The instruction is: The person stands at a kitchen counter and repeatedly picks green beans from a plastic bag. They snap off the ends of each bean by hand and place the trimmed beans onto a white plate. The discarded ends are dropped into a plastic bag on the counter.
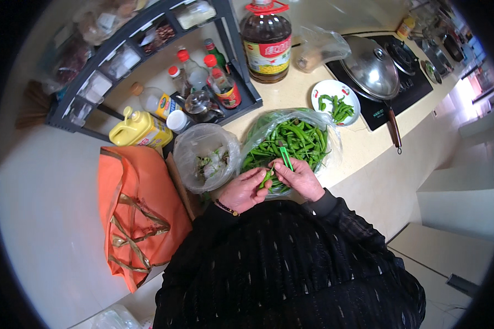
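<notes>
My left hand [247, 188] holds a green chili pepper [266, 178] between thumb and fingers, its stem pointing up towards the other hand. In my right hand [298, 177] is a small green-handled knife [286, 156], its blade pointing away from me; the thumb and forefinger meet at the pepper's stem. Both hands are over the near edge of an open clear plastic bag full of green chili peppers [300, 137]. Left of it stands a bin lined with a translucent bag [181, 164], with scraps inside. A white plate [318, 92] with several green peppers lies beyond the bag, to the right.
An orange fabric bag [140, 214] is at the left. Behind stand a dark spice rack [241, 53] with bottles, a yellow jug [142, 128] and a large oil bottle [266, 41]. A lidded pan [370, 68] sits on the black cooktop [413, 92], its handle jutting over the counter's front edge.
</notes>
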Available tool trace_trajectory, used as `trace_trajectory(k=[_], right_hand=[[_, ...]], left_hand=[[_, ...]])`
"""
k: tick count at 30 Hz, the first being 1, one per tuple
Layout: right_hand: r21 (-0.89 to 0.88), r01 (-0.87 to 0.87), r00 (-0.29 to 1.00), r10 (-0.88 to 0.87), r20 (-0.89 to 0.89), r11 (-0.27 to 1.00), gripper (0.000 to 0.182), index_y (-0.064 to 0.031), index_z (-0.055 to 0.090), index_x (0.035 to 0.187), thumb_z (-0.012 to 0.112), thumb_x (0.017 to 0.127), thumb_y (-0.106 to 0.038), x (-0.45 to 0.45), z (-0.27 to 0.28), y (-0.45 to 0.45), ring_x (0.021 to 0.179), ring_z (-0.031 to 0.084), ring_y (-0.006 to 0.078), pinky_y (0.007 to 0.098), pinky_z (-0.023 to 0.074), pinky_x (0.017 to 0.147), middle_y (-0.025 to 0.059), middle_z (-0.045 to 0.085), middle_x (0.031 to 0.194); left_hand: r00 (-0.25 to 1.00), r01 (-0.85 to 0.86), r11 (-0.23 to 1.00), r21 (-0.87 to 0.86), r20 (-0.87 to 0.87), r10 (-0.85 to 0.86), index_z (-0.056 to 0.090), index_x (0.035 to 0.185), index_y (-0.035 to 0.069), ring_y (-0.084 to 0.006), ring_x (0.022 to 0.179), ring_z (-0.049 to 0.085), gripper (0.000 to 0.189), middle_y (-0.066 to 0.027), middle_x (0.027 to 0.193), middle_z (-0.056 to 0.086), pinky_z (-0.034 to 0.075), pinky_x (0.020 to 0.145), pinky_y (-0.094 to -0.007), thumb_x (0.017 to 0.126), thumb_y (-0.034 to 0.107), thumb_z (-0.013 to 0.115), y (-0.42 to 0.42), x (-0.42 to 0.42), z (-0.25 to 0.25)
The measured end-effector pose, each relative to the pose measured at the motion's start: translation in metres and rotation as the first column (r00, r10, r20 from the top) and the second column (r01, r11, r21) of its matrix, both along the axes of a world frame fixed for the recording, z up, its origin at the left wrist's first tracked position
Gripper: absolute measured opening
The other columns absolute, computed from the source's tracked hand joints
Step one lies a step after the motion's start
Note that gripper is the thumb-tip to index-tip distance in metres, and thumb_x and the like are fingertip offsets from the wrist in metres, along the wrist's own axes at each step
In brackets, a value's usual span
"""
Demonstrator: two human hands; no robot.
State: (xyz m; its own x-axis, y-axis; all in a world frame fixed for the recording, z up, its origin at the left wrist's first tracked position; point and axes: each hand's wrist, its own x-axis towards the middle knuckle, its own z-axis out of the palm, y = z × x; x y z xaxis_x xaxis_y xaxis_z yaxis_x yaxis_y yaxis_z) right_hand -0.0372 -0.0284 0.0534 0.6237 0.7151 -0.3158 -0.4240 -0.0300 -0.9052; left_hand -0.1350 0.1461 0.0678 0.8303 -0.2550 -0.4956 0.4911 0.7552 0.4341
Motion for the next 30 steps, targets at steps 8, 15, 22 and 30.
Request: trace_trajectory(k=[8,15,22,30], right_hand=[[0.039,-0.152,0.930,0.129,0.343,0.988,0.017,-0.0002,0.066,0.094,0.063,0.092,-0.016,-0.015,0.031,0.044,0.068,0.051,0.0050,0.0223,0.0441,0.064,-0.0029,0.059,0.073],[-0.094,-0.196,0.844,0.217,0.490,0.976,0.023,0.0004,0.062,0.099,0.061,0.093,-0.021,-0.026,0.046,0.084,0.071,0.058,0.0124,0.0276,0.0468,0.066,0.0039,0.063,0.076],[-0.238,-0.153,0.500,0.283,0.819,0.959,0.022,-0.0003,0.059,0.102,0.061,0.092,-0.020,-0.045,0.057,0.086,0.071,0.064,0.0245,0.0336,0.0490,0.064,0.0151,0.063,0.078],[-0.207,-0.287,0.696,0.352,0.626,0.935,0.020,0.0014,0.065,0.096,0.066,0.090,-0.017,-0.040,0.057,0.118,0.066,0.051,0.0069,0.0241,0.0440,0.060,0.0021,0.061,0.072]], left_hand=[[0.974,-0.212,0.943,0.255,0.139,0.181,0.054,0.110,0.006,-0.0079,0.063,0.042,0.018,-0.0023,0.087,0.055,0.035,0.055,-0.0197,0.100,0.020,0.049,0.013,-0.048,0.025],[0.895,-0.436,0.721,0.538,0.342,0.286,0.054,0.116,0.003,-0.0059,0.067,0.046,0.021,-0.0032,0.090,0.059,0.039,0.060,-0.0195,0.100,0.016,0.048,0.028,-0.077,0.024],[0.800,-0.594,0.748,0.294,0.314,0.512,0.054,0.116,0.004,-0.0037,0.066,0.044,0.022,0.0002,0.083,0.054,0.037,0.056,-0.0176,0.101,0.017,0.047,0.044,-0.092,0.018],[0.845,-0.531,0.648,0.546,0.396,0.359,0.052,0.113,0.003,-0.0037,0.062,0.040,0.018,0.0008,0.080,0.051,0.034,0.054,-0.0180,0.100,0.014,0.048,0.044,-0.096,0.009]])
